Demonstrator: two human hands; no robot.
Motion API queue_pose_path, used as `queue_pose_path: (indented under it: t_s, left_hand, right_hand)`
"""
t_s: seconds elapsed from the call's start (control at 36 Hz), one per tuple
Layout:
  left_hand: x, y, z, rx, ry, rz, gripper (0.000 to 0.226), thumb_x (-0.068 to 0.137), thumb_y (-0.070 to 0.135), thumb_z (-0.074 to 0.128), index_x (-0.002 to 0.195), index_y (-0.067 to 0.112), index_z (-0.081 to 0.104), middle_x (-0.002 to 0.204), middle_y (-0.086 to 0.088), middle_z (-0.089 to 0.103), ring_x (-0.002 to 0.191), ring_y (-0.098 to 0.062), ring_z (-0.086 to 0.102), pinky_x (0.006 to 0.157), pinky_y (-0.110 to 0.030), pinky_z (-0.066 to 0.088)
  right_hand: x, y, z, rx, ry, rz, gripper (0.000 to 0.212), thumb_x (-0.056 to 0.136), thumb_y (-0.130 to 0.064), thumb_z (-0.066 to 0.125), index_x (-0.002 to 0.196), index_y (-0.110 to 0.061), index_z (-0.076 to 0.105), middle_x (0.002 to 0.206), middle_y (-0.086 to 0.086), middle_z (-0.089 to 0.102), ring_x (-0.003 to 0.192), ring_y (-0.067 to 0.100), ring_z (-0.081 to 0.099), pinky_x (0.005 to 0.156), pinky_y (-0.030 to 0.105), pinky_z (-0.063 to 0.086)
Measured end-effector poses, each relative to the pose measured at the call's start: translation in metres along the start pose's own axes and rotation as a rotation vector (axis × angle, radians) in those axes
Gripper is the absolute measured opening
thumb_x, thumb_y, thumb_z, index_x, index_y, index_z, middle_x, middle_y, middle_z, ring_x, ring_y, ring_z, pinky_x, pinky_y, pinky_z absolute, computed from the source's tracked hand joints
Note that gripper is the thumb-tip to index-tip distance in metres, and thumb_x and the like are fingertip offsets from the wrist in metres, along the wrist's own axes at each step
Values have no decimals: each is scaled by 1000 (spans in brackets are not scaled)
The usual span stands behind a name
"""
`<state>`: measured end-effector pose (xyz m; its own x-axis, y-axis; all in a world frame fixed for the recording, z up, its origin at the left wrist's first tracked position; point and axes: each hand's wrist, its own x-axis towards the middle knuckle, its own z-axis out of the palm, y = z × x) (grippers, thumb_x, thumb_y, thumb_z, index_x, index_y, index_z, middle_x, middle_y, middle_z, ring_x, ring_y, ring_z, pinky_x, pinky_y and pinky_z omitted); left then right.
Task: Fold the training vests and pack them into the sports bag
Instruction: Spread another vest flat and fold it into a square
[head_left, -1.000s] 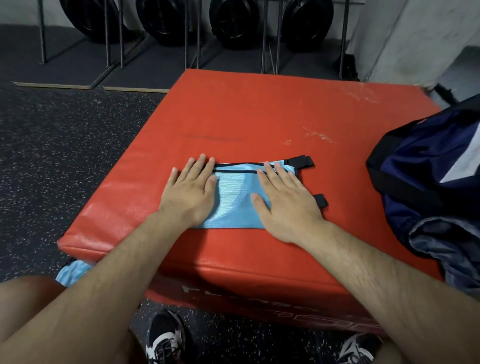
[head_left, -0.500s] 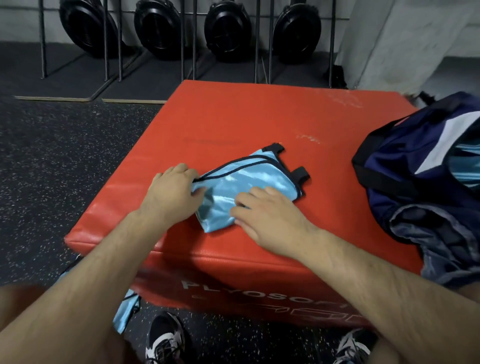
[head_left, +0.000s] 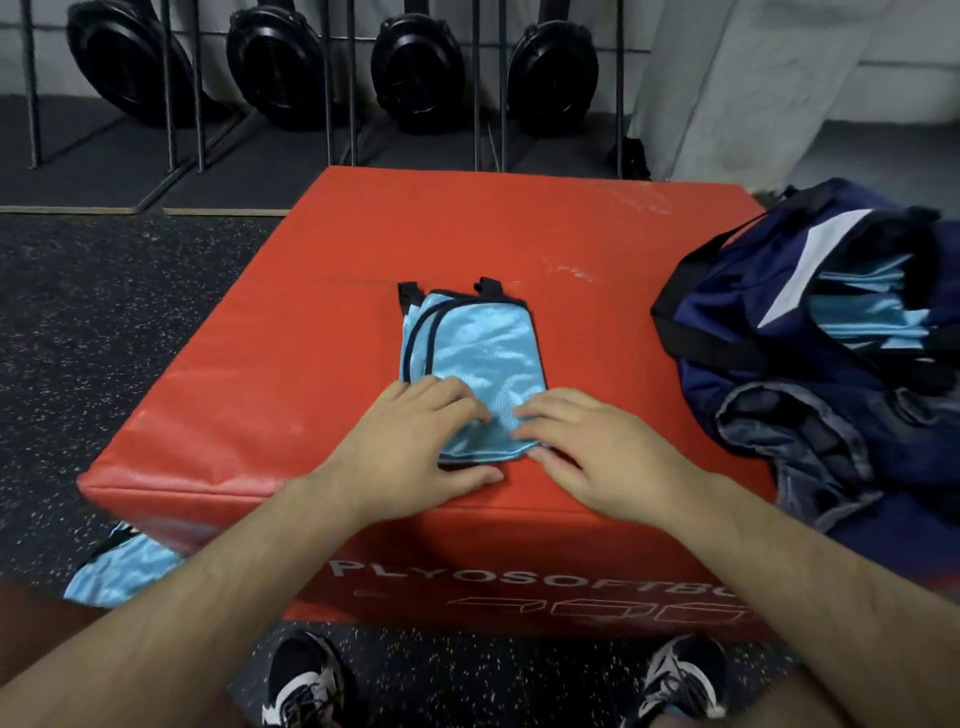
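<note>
your left hand (head_left: 415, 441) and right hand (head_left: 592, 457) pinch the near edge of the folded vest (head_left: 480, 353) on the red box (head_left: 291, 332) — lift by that edge alone and its slick layers may unfold short of the sports bag (head_left: 779, 374).

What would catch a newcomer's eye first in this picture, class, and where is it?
A shiny light blue folded vest lies on the big red plyo box, its near end held by the left hand and right hand. At the right sits an open navy sports bag with more blue vests inside.
</note>
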<state>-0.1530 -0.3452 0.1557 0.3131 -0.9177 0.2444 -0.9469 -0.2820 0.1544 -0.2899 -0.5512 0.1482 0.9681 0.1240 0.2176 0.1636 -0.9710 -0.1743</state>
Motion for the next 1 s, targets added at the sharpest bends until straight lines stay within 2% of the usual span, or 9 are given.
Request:
queue_pose_path:
  t_s: [0.11,0.25,0.31,0.42,0.5,0.56,0.67,0.75,1.0]
  left_hand:
    - [6,-2,4,18,-3,-11,54,82,72,46,114,33,62,106,18,57,101,-7,55,82,-22,36]
    - [10,-10,4,97,37,-18,36,79,48,44,101,26,61,93,10,61,89,-16,62,72,-28,36]
    - [10,-16,1,-8,51,-66,32,77,40,40,96,24,61,90,10,63,88,-16,63,72,-28,37]
    - [10,-20,-9,-175,56,-141,25,78,30,48,95,23,66,90,11,67,85,-13,61,69,-26,39]
    - [6,-21,-13,-280,36,-160,21,80,30,55,95,27,69,88,14,68,81,-6,61,69,-26,45]
    - [2,-22,-14,-373,34,-182,10,83,27,66,91,30,70,84,13,68,77,-6,63,70,-27,48]
    - [-8,-25,-14,-596,58,-333,14,79,27,81,86,29,70,77,6,67,70,-7,60,70,-27,46]
    - [-13,-26,-15,-783,88,-421,21,75,39,82,84,28,68,65,4,59,63,-8,49,60,-25,39]
    - [0,-16,-18,-803,234,-587,28,87,44,71,81,16,68,67,4,61,60,-8,50,60,-31,38]
  right_hand:
    - [6,1,1,70,38,72,28,102,-35,43,114,-19,63,116,-5,65,116,15,55,97,36,47]
    - [13,-6,-6,196,105,208,23,102,-33,44,106,-19,61,102,-4,65,101,17,57,89,41,47]
    - [14,-7,-11,200,98,198,25,100,-45,45,104,-25,59,99,-9,63,99,12,56,86,38,48]
    - [13,-3,-18,135,-77,152,68,75,-81,53,123,-32,54,121,-20,55,120,0,44,98,22,41]
    - [11,1,-9,116,-8,115,34,89,-43,66,118,-26,62,122,-13,62,119,10,52,98,35,47]
    - [10,1,-9,159,34,163,23,90,-25,63,113,-24,65,113,-9,66,110,16,59,91,40,50]
    - [7,-5,-19,222,19,231,31,92,-53,50,101,-26,62,86,-6,65,80,13,60,73,40,49]
    - [1,-8,-22,328,32,302,18,95,-43,58,104,-28,53,74,-5,61,61,6,53,61,29,41]
    - [14,-16,-18,543,166,498,23,100,-42,49,94,-20,54,59,-9,44,53,5,42,54,26,32]
